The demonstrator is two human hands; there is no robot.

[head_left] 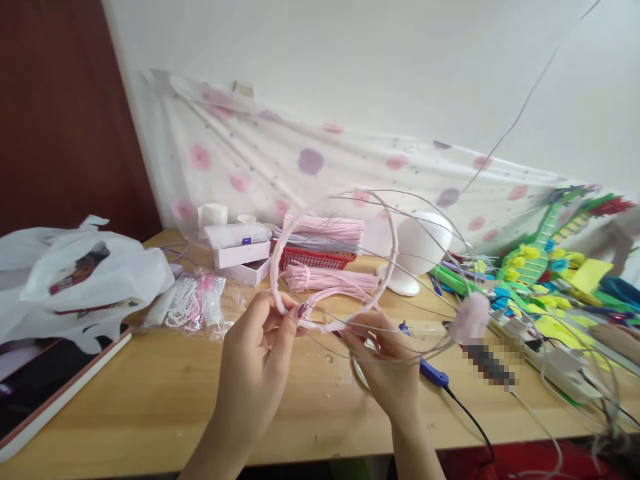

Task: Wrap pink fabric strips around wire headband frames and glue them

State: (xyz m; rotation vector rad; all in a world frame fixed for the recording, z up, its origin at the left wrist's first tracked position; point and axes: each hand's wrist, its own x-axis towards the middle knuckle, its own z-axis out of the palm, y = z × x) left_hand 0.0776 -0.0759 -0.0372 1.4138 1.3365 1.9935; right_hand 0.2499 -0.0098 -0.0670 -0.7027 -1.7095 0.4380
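A hoop (393, 243) wrapped in pale pink stands upright above the table in both hands. My left hand (263, 347) pinches its lower left side between thumb and fingers; the thumbnail is dark red. On the lower right side, my right hand (383, 357) is closed around the hoop, its fingertips partly hidden. Several thin wires sweep from the hoop toward a fuzzy pink clump (470, 319) on the right. Behind the hoop lie a bundle of pink stems (330, 280) and a red basket (317, 259) topped with more pink and lilac stems.
A white foam head stand (425, 243) is behind the hoop. White boxes (240, 253), bagged beads (195, 303) and a white plastic bag (95, 280) occupy the left. To the right are a blue-handled tool (434, 373), power strips (565, 373) and another person's hand (617, 340).
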